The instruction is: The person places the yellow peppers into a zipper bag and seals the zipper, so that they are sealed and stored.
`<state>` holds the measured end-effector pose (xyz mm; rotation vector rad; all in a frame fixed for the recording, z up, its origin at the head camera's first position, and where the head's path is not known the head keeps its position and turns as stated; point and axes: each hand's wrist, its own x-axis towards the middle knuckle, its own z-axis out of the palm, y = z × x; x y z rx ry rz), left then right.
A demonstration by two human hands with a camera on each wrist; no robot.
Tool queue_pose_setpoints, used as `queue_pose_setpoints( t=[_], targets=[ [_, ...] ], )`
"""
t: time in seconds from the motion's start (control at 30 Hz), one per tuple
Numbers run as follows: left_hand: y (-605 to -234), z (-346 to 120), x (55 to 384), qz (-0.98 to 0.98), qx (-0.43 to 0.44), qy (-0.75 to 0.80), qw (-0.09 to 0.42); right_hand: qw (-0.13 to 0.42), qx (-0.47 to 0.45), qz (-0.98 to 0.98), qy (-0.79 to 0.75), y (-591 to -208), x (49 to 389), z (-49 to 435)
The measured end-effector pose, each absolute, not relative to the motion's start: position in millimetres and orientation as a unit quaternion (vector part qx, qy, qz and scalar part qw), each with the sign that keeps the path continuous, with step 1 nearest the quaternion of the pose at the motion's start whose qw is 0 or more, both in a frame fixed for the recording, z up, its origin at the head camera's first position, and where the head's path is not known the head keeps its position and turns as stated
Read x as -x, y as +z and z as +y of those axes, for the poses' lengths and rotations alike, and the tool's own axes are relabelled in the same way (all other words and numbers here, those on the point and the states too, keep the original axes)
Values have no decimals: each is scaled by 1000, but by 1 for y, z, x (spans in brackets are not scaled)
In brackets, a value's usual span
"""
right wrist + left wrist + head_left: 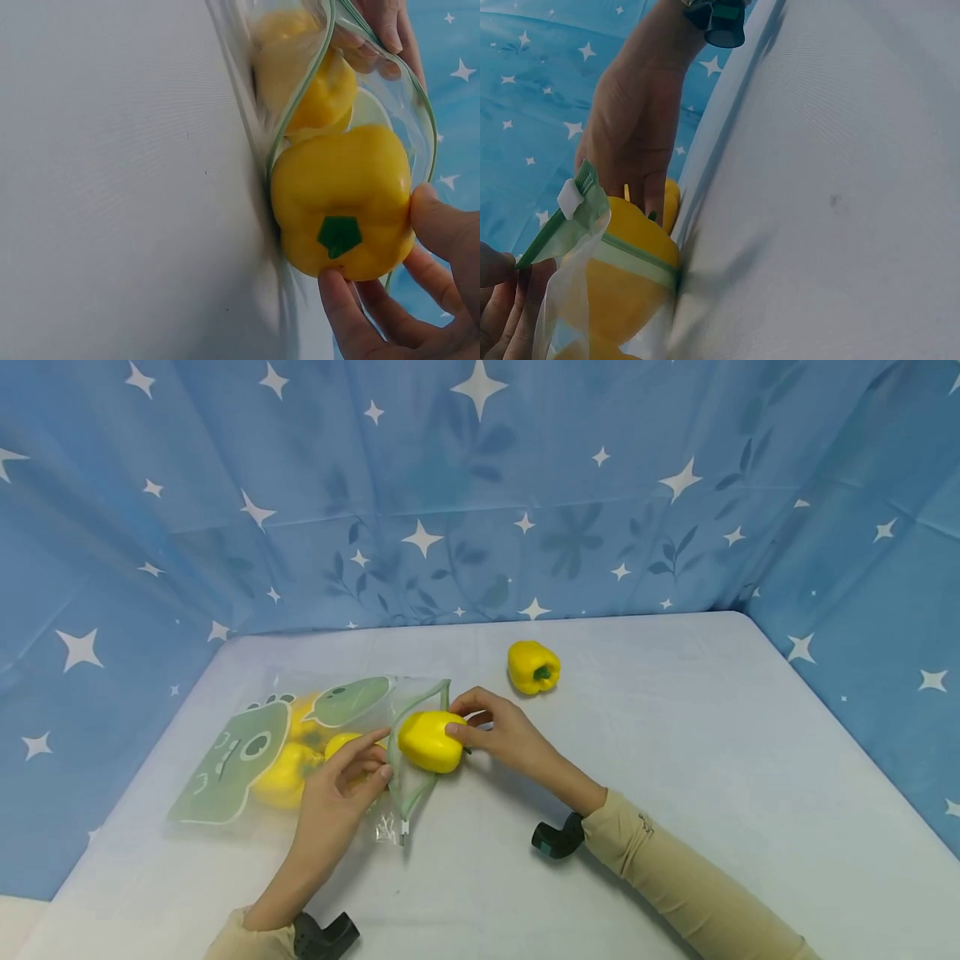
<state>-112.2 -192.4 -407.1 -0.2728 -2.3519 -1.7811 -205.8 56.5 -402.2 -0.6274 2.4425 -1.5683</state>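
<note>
White-clothed table (675, 760). Green-printed translucent zip bag (228, 768) lying toward left edge; single yellow bell pepper (528, 662) near middle of back edge.

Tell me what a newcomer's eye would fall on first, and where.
Probably the bright yellow bell pepper at the open mouth of the bag, held by the fingers of the right hand. Next, the see-through bag, with green cartoon prints and more yellow peppers inside, lying on the left of the white table. Then the lone yellow pepper toward the table's back edge, before the blue star-patterned curtain.
</note>
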Motion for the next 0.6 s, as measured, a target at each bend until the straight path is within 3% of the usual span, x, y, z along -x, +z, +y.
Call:
queue_pose_setpoints(
  t=[0.6],
  targets=[
    [-405,-191,112,-795,92,-591,99,177,320,787,-496,-393,209,65]
  ],
)
